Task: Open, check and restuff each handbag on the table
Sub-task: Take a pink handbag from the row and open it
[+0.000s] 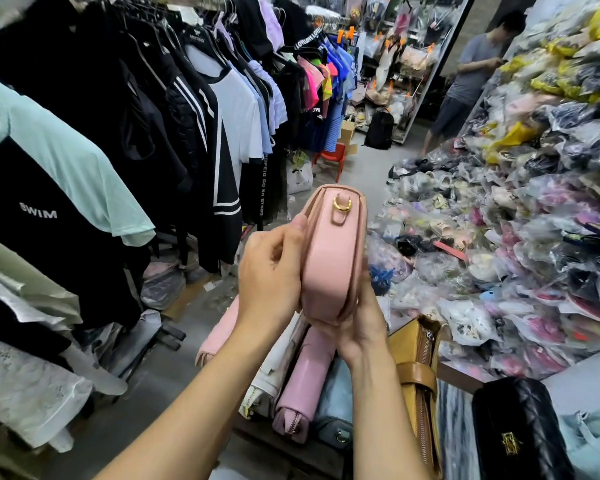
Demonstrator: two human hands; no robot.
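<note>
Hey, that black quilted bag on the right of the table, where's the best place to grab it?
Probably across its narrow middle, coming down from above: the black quilted bag lies flat with its emblem facing up, long sides free, the tan bag lying apart on its left.

**One head-worn, wide-angle view, looking forward and down along a shop aisle.**

The camera sits above and just behind the pink handbag, which fills the middle of the frame at close range. The left hand and right hand hold it, and their forearms enter from the bottom edge. Below the handbag, nearest the lens, lie other bags, seen almost from straight above. Left of the handbag, a rack of hanging clothes curves with the wide lens. Right of it, a heap of bagged goods climbs to the frame edge. Beyond the handbag, the floor runs away to a standing person, far off and small.
</note>
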